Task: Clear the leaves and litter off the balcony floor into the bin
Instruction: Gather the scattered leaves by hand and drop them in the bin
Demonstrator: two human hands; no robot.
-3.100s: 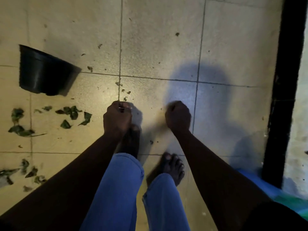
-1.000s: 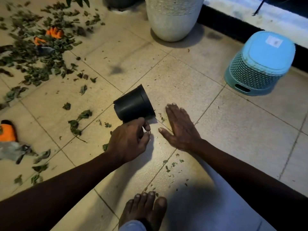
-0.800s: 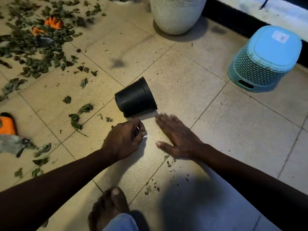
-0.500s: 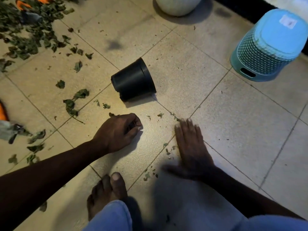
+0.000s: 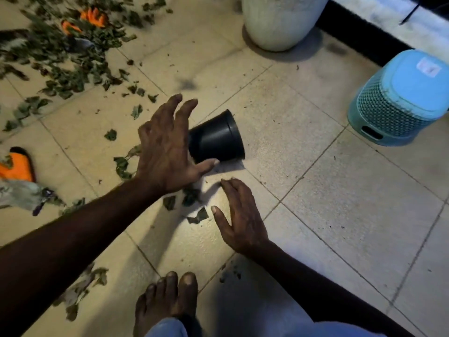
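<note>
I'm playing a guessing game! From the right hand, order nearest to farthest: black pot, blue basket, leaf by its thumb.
1. The leaf, just left of the right hand.
2. The black pot, ahead, on its side.
3. The blue basket, far right.

The black pot [image 5: 218, 139] is smooth plastic with a dull sheen along its side. The floor tiles [image 5: 340, 203] under it are cream, finely speckled and slightly rough. They are matt except for a pale glare just beside the pot. The leaves [image 5: 60, 57] left of the pot look dry, crumpled and matt. Far left of the pot, the orange glove [image 5: 17, 166] looks rubber-coated and matt. Right of the pot, the turquoise container [image 5: 388, 113] is plastic, with a perforated mesh wall and a smooth top bearing a paper sticker [image 5: 428, 66]. Beyond the pot, the white planter [image 5: 281, 20] looks matt and finely grainy.
</note>
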